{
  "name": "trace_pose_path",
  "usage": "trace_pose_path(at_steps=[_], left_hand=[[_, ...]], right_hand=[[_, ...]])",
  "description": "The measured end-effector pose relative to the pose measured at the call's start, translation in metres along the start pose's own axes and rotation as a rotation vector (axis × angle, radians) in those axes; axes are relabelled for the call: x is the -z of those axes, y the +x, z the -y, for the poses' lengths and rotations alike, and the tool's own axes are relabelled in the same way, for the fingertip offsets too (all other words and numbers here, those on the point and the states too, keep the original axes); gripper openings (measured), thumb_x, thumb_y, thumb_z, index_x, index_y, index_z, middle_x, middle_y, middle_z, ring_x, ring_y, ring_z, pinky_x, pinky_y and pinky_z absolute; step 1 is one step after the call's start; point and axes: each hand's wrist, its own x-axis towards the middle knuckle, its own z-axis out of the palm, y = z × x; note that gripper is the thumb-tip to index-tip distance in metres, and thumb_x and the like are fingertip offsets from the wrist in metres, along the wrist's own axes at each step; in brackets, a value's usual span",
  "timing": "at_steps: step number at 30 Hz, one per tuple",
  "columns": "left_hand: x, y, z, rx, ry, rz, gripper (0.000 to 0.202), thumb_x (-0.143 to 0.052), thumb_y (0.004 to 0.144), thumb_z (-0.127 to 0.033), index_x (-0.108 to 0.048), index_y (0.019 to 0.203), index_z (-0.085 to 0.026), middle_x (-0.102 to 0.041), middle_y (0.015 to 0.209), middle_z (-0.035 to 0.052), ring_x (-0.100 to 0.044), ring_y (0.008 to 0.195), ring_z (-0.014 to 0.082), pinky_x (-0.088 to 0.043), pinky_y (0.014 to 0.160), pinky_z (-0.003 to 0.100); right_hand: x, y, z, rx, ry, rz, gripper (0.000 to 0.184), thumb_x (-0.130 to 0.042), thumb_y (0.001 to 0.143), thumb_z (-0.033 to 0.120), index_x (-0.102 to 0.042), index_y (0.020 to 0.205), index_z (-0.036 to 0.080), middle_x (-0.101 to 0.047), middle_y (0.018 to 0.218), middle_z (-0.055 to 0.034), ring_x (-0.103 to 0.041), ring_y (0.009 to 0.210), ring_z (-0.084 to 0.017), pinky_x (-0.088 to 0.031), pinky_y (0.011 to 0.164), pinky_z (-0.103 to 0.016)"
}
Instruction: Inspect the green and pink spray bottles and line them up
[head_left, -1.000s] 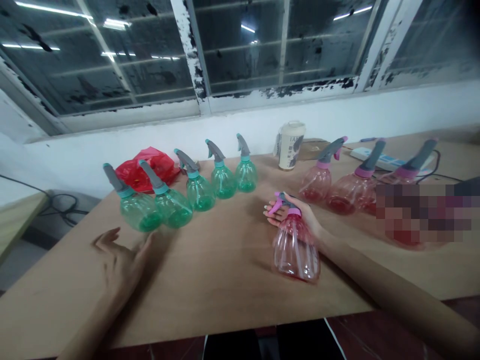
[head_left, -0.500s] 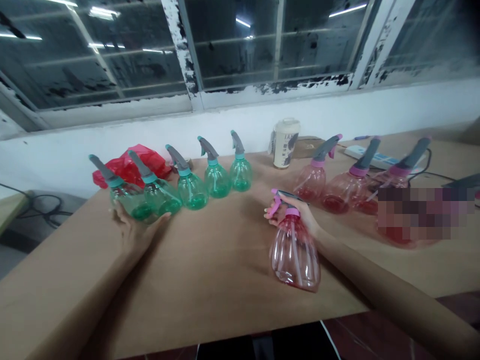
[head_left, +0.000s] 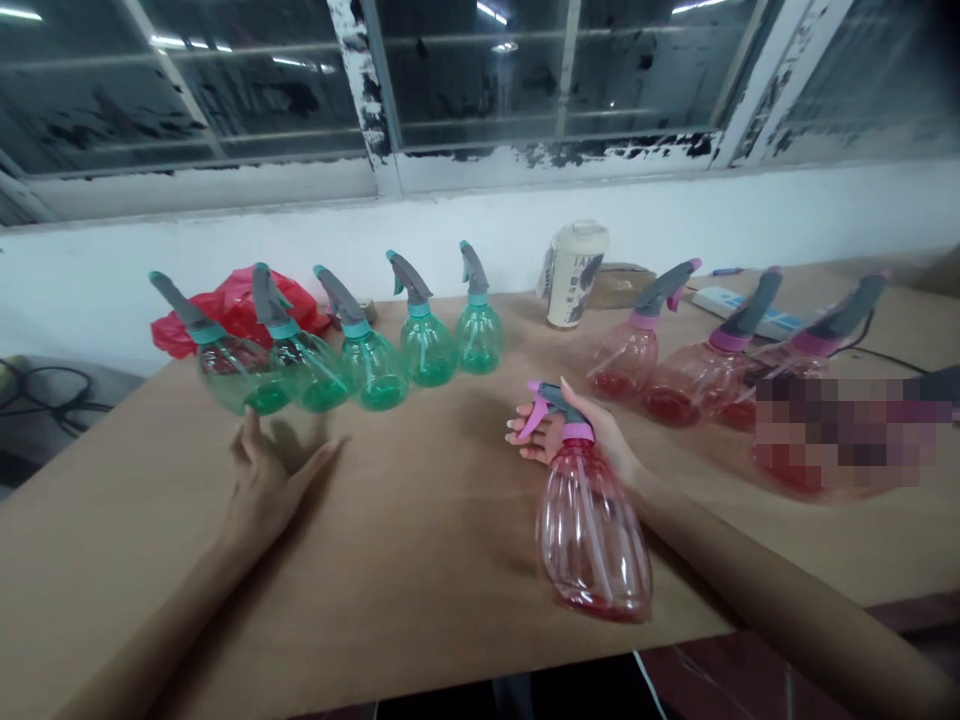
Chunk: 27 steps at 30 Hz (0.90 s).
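My right hand (head_left: 600, 425) holds a pink spray bottle (head_left: 592, 540) by its grey and pink trigger head, thumb along one side and fingertips showing past the trigger. Low in this bottle there is a little reddish tint. My left hand (head_left: 266, 490) is open over the table, thumb spread, one fingertip near or touching the base of the leftmost green spray bottle (head_left: 240, 370). Several green spray bottles stand in a row at the left, among them a middle one (head_left: 375, 375) and the far right one (head_left: 478, 340), each with green liquid inside.
Pink spray bottles with red liquid, such as one (head_left: 622, 360), line the right side. Behind stand a paper cup (head_left: 576, 275), a small brown box (head_left: 622, 285), a power strip (head_left: 742, 312) and a red plastic bag (head_left: 247, 300). A blurred patch covers the far right.
My left hand has drawn back toward me from the green bottles. The pink bottle in my right hand has come slightly nearer, and the view has shifted a little.
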Motion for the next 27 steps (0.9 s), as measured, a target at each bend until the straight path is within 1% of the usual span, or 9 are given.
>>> trace_pose_path(at_steps=[2,5,7,9,12,14,17,22,27], left_hand=[[-0.005,-0.009,-0.007,-0.011,-0.002,0.043,0.1,-0.05,0.074,-0.066,-0.004,0.145,-0.013,-0.02,0.145,0.0247,-0.031,0.13,0.0424,-0.033,0.099,0.055],[-0.016,-0.015,-0.018,-0.177,0.087,0.059,0.084,-0.041,0.082,-0.06,-0.015,0.144,-0.01,-0.026,0.144,0.0234,-0.022,0.134,0.0383,-0.021,0.105,0.054],[-0.025,-0.015,-0.026,-0.28,0.138,0.078,0.079,-0.035,0.084,-0.058,-0.018,0.143,-0.009,-0.03,0.144,0.0216,-0.021,0.136,0.0348,-0.017,0.107,0.053],[-0.032,-0.015,-0.035,-0.326,0.164,0.097,0.079,-0.031,0.084,-0.059,-0.017,0.144,-0.009,-0.029,0.145,0.0203,-0.019,0.136,0.0339,-0.016,0.106,0.053],[-0.04,-0.014,-0.05,-0.303,0.188,0.104,0.084,-0.03,0.084,-0.06,-0.011,0.144,-0.005,-0.025,0.147,0.023,-0.017,0.137,0.0364,-0.016,0.105,0.055],[-0.043,-0.012,-0.059,-0.269,0.197,0.117,0.088,-0.029,0.083,-0.061,-0.007,0.144,-0.002,-0.023,0.147,0.0255,-0.015,0.137,0.0376,-0.015,0.105,0.056],[-0.048,-0.006,-0.066,-0.238,0.192,0.119,0.089,-0.028,0.084,-0.062,-0.004,0.144,-0.001,-0.022,0.146,0.0267,-0.015,0.137,0.0375,-0.014,0.105,0.057],[-0.053,0.001,-0.067,-0.249,0.176,0.073,0.09,-0.028,0.083,-0.063,-0.004,0.144,-0.001,-0.026,0.144,0.0273,-0.018,0.136,0.0379,-0.017,0.103,0.057],[-0.05,-0.005,-0.07,-0.299,0.2,0.066,0.086,-0.028,0.084,-0.059,-0.012,0.143,0.001,-0.029,0.144,0.0255,-0.022,0.134,0.0377,-0.02,0.105,0.051]], right_hand=[[-0.003,-0.001,-0.003,-0.003,0.008,0.005,0.037,-0.046,0.087,0.047,-0.064,0.098,0.017,-0.069,0.093,-0.0091,-0.066,0.087,-0.02,-0.05,0.077,-0.032],[-0.005,-0.002,-0.006,0.0,0.02,0.004,0.032,-0.049,0.087,0.043,-0.063,0.102,0.019,-0.069,0.089,-0.0072,-0.066,0.083,-0.019,-0.051,0.075,-0.032],[-0.004,-0.004,-0.006,0.021,-0.005,-0.023,0.028,-0.053,0.085,0.04,-0.063,0.101,0.02,-0.069,0.081,-0.0051,-0.066,0.077,-0.019,-0.051,0.071,-0.031],[-0.003,-0.005,-0.006,0.063,-0.049,-0.067,0.022,-0.059,0.081,0.037,-0.064,0.095,0.02,-0.066,0.07,-0.002,-0.064,0.067,-0.016,-0.051,0.064,-0.029],[0.0,-0.005,-0.003,0.092,-0.095,-0.078,0.014,-0.063,0.078,0.034,-0.063,0.078,0.019,-0.062,0.059,0.0002,-0.059,0.057,-0.013,-0.048,0.054,-0.025],[0.001,-0.004,-0.001,0.095,-0.106,-0.069,0.015,-0.063,0.078,0.033,-0.063,0.074,0.019,-0.062,0.059,-0.0001,-0.059,0.057,-0.013,-0.047,0.054,-0.024],[0.003,-0.003,0.001,0.073,-0.118,-0.064,0.019,-0.059,0.08,0.037,-0.065,0.08,0.018,-0.066,0.069,-0.0032,-0.063,0.067,-0.015,-0.049,0.06,-0.025],[0.002,0.001,-0.001,-0.029,-0.106,-0.007,0.037,-0.051,0.084,0.049,-0.066,0.092,0.015,-0.069,0.081,-0.0091,-0.066,0.078,-0.018,-0.05,0.066,-0.027],[0.002,0.002,-0.002,-0.03,-0.066,0.04,0.043,-0.047,0.085,0.053,-0.066,0.092,0.015,-0.069,0.088,-0.011,-0.066,0.083,-0.019,-0.051,0.074,-0.03]])
